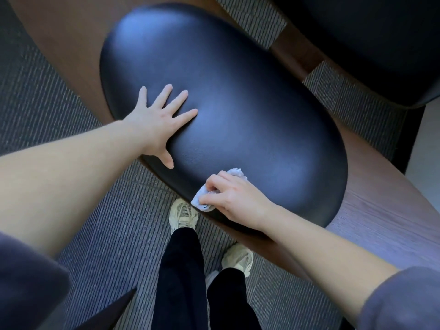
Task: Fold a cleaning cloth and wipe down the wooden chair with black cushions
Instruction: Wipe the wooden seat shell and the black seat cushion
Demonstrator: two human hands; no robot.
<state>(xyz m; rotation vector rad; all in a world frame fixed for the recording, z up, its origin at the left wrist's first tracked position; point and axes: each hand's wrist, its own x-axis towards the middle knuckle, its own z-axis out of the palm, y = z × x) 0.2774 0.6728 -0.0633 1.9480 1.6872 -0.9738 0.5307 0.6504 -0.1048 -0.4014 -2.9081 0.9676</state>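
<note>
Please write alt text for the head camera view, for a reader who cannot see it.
The right hand grips a bunched pale cloth against the near edge of a black cushion, while the left hand lies flat and spread on it.

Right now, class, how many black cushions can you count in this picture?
2. The large oval cushion fills the middle, under the left hand; the second cushion is at top right, partly cropped. More may lie outside the frame.
</note>
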